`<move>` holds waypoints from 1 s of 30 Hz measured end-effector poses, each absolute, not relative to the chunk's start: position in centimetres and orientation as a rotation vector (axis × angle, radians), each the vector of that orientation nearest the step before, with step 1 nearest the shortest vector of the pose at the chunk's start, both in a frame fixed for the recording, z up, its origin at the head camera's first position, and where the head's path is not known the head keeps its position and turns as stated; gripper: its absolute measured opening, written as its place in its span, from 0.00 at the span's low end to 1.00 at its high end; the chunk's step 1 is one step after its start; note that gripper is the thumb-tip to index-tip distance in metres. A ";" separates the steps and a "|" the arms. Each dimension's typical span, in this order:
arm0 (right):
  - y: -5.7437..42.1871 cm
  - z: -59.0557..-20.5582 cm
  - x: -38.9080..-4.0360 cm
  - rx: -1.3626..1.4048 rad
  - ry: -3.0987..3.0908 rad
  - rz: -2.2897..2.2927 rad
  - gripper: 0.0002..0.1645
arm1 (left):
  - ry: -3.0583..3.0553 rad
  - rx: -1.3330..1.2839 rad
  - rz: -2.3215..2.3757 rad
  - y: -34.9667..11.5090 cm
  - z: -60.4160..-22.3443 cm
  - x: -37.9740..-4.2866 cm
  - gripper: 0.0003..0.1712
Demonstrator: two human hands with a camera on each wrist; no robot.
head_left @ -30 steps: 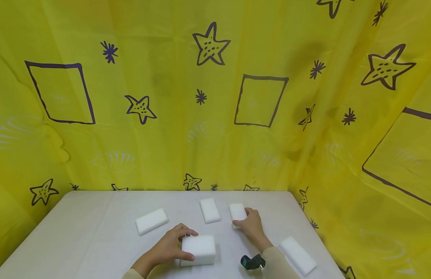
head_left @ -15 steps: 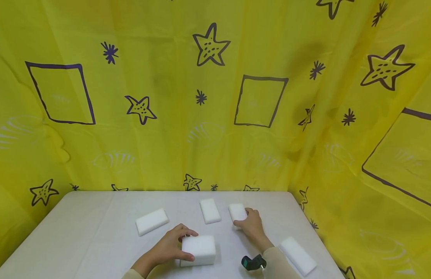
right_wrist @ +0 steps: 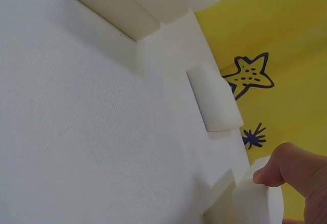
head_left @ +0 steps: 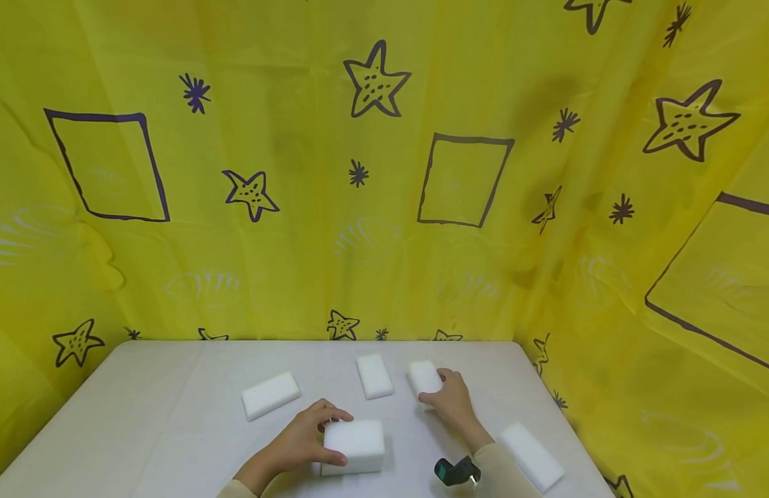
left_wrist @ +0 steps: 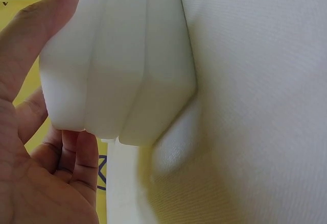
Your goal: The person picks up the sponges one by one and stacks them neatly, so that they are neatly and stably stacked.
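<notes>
My left hand grips the left end of a stack of white sponges near the table's front, thumb on the near side and fingers behind. Three layers of the stack show in the left wrist view. Farther back on the right, my right hand holds a white sponge by its right side, between thumb and fingers. Its thumb presses on the sponge in the right wrist view, where a shaded face shows beneath; the other fingers are mostly hidden.
Single white sponges lie apart on the white table: one at left, another at the back middle, one at right beside the sleeve. A black device sits at the right wrist. A yellow curtain hangs behind.
The sponge in my right hand has tilted and risen slightly at its far end, and the right wrist has shifted a little to the right. The left hand stays still on the stack.
</notes>
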State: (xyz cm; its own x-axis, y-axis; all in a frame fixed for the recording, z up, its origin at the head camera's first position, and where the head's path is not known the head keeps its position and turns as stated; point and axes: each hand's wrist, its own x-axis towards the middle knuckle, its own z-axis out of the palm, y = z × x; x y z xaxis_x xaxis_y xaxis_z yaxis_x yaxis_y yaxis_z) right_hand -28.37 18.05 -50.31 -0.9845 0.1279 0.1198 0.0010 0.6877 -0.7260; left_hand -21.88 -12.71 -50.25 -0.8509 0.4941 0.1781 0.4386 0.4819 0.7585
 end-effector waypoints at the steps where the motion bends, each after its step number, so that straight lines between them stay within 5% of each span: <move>1: 18.0 -50.2 -28.4 -0.109 -2.737 1.179 0.43 | 2.647 0.833 1.326 -12.7 -50.3 -21.9 0.34; 30: 15.7 -45.1 -25.4 0.141 -2.679 1.218 0.44 | 2.628 0.789 1.322 -12.6 -50.0 -21.9 0.34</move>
